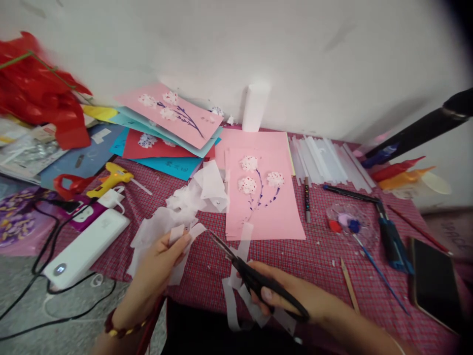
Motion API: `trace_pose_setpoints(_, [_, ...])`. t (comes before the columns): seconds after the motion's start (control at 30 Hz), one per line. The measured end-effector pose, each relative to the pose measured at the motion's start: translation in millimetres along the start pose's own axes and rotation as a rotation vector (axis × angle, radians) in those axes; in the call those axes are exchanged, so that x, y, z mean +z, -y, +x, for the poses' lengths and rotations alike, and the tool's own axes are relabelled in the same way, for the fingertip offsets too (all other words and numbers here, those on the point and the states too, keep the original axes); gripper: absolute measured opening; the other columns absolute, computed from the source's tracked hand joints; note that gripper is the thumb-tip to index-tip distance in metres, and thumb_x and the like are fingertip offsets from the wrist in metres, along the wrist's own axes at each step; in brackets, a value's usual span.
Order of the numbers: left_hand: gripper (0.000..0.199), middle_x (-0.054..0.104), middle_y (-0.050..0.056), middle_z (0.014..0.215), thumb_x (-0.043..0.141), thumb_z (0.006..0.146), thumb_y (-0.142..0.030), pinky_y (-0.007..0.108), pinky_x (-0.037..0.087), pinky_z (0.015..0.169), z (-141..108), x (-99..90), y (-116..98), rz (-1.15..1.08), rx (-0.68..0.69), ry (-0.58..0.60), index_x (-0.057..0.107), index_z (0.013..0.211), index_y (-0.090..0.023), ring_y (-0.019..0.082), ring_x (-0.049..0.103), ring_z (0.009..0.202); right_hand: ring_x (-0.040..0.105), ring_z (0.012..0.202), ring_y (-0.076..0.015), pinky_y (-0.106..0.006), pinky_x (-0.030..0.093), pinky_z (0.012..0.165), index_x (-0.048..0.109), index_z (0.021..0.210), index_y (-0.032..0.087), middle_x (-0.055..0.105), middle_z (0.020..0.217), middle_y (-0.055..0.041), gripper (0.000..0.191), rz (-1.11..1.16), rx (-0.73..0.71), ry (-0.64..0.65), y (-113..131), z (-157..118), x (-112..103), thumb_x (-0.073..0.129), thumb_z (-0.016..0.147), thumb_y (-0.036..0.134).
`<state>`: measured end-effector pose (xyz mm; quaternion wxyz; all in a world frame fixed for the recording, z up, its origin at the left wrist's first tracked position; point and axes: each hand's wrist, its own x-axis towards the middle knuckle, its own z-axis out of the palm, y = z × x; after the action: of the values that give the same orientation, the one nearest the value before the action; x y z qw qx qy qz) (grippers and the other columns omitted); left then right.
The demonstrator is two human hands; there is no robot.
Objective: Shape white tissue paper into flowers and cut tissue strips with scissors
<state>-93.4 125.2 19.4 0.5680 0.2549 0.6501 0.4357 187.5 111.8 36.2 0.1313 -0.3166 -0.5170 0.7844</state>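
Note:
Between its thumb and fingers, my left hand (170, 252) pinches a folded white paper strip (197, 230). My right hand (283, 286) grips black-handled scissors (236, 259), whose blades point up and left, their tips close to the strip's end. Cut white strips (231, 303) lie below the scissors near the table's front edge. Behind my left hand is a heap of thin white paper (158, 222). A pink sheet (291, 217) with white flower clusters and purple stems lies flat beyond the scissors.
Stacked decorated cards (207, 128) stand at the back left. A yellow glue gun (113, 178) and white power bank (86, 249) with cables sit left. On the right are glue sticks (321, 158), a paint palette (347, 222), a box cutter (393, 241) and a phone (436, 281).

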Motion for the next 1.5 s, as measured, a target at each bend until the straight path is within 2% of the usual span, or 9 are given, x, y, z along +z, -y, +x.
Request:
trace_pose_setpoints(0.13, [0.031, 0.061, -0.002, 0.063, 0.078, 0.064, -0.046, 0.018, 0.039, 0.051, 0.2, 7.3, -1.3, -0.014, 0.068, -0.012, 0.066, 0.073, -0.019, 0.010, 0.049, 0.056, 0.044, 0.075, -0.0137, -0.025, 0.041, 0.063, 0.057, 0.117, 0.015, 0.047, 0.088, -0.0044, 0.057, 0.024, 0.049, -0.070, 4.1, -0.6, 6.7, 0.062, 0.080, 0.059])
trace_pose_setpoints(0.27, [0.027, 0.054, -0.004, 0.055, 0.076, 0.069, -0.041, 0.018, 0.032, 0.047, -4.0, 12.5, 1.4, 0.004, 0.101, 0.016, 0.064, 0.067, -0.017, 0.008, 0.040, 0.049, 0.046, 0.066, -0.0111, -0.022, 0.039, 0.057, 0.056, 0.120, 0.016, 0.048, 0.082, -0.0027, 0.059, 0.104, 0.119, -0.074, 5.6, -0.5, 11.5, 0.064, 0.079, 0.056])
trace_pose_setpoints(0.43, [0.027, 0.060, -0.001, 0.059, 0.074, 0.072, -0.042, 0.019, 0.035, 0.049, -10.3, 9.4, 15.1, 0.021, 0.092, 0.054, 0.067, 0.076, -0.015, 0.008, 0.042, 0.050, 0.044, 0.058, -0.0067, -0.018, 0.035, 0.052, 0.053, 0.114, 0.012, 0.046, 0.069, 0.0026, 0.059, 0.152, 0.085, -0.011, 2.0, 6.6, 9.9, 0.060, 0.082, 0.060])
trace_pose_setpoints(0.57, [0.026, 0.064, 0.001, 0.065, 0.073, 0.073, -0.040, 0.021, 0.039, 0.054, -12.3, 6.9, 22.5, -0.020, 0.090, 0.079, 0.068, 0.078, -0.014, 0.009, 0.048, 0.054, 0.046, 0.058, -0.0059, -0.018, 0.035, 0.051, 0.053, 0.111, 0.012, 0.048, 0.076, 0.0008, 0.057, 0.131, 0.024, 0.019, -9.6, 8.4, 6.8, 0.059, 0.082, 0.061])
trace_pose_setpoints(0.8, [0.026, 0.064, -0.001, 0.065, 0.076, 0.068, -0.041, 0.020, 0.037, 0.048, -12.8, 16.7, 16.2, -0.167, 0.107, 0.057, 0.067, 0.078, -0.019, 0.011, 0.049, 0.055, 0.045, 0.061, -0.0057, -0.017, 0.031, 0.049, 0.053, 0.114, 0.013, 0.048, 0.079, 0.0001, 0.057, 0.131, 0.050, 0.006, -8.2, -1.1, 8.0, 0.062, 0.080, 0.059])
trace_pose_setpoints(0.97, [0.025, 0.064, -0.001, 0.066, 0.079, 0.066, -0.036, 0.019, 0.039, 0.049, -14.5, 20.7, 13.7, -0.228, 0.075, 0.036, 0.069, 0.081, -0.018, 0.010, 0.050, 0.056, 0.045, 0.058, -0.0048, -0.016, 0.031, 0.048, 0.053, 0.114, 0.013, 0.048, 0.078, 0.0008, 0.056, 0.152, 0.060, 0.035, -10.9, 2.1, 6.0, 0.062, 0.081, 0.058])
trace_pose_setpoints(1.1, [0.023, 0.060, -0.002, 0.064, 0.077, 0.068, -0.036, 0.018, 0.038, 0.047, -12.7, 21.4, 13.2, -0.288, 0.077, 0.018, 0.066, 0.076, -0.018, 0.009, 0.050, 0.056, 0.046, 0.059, -0.0047, -0.015, 0.033, 0.048, 0.051, 0.116, 0.012, 0.049, 0.079, 0.0006, 0.055, 0.153, 0.062, 0.080, -16.4, 4.0, 3.0, 0.063, 0.082, 0.055])
trace_pose_setpoints(1.2, [0.022, 0.059, -0.002, 0.064, 0.075, 0.071, -0.035, 0.019, 0.037, 0.047, -11.7, 19.6, 15.0, -0.311, 0.081, 0.013, 0.061, 0.070, -0.018, 0.010, 0.049, 0.057, 0.045, 0.059, -0.0046, -0.015, 0.033, 0.049, 0.051, 0.115, 0.011, 0.048, 0.079, 0.0009, 0.057, 0.167, 0.065, 0.062, -13.4, 4.4, 2.9, 0.062, 0.082, 0.056])
trace_pose_setpoints(1.5, [0.017, 0.062, 0.001, 0.066, 0.071, 0.076, -0.034, 0.023, 0.039, 0.051, -19.7, 18.6, 26.9, -0.203, 0.051, 0.126, 0.066, 0.076, -0.018, 0.012, 0.049, 0.058, 0.046, 0.057, -0.0047, -0.017, 0.036, 0.051, 0.051, 0.111, 0.011, 0.047, 0.079, 0.0004, 0.057, 0.164, 0.018, 0.056, -10.6, 8.8, 3.3, 0.060, 0.082, 0.059])
